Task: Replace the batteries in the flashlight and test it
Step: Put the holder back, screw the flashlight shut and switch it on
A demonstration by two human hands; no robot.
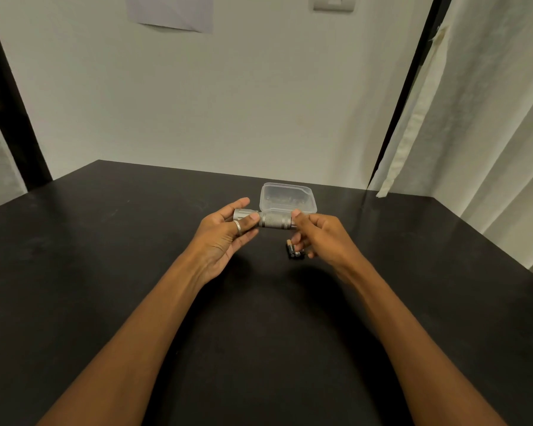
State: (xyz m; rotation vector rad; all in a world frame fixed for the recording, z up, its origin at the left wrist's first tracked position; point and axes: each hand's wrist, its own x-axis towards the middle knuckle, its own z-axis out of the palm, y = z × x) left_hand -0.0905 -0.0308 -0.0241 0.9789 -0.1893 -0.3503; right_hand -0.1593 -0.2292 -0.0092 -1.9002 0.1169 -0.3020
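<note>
A short silver flashlight (273,220) with a knurled body is held level above the black table (105,272). My left hand (226,238), with a ring on the thumb, grips its head end. My right hand (319,236) pinches the tail end between thumb and fingers. Under my right hand lie black batteries (293,251) on the table, partly hidden by my fingers.
A clear plastic box (286,198) with its lid raised stands just behind the flashlight; its contents are too blurred to tell. The table meets a pale wall at the back. A light curtain (474,133) hangs at the right, and dark posts frame both sides.
</note>
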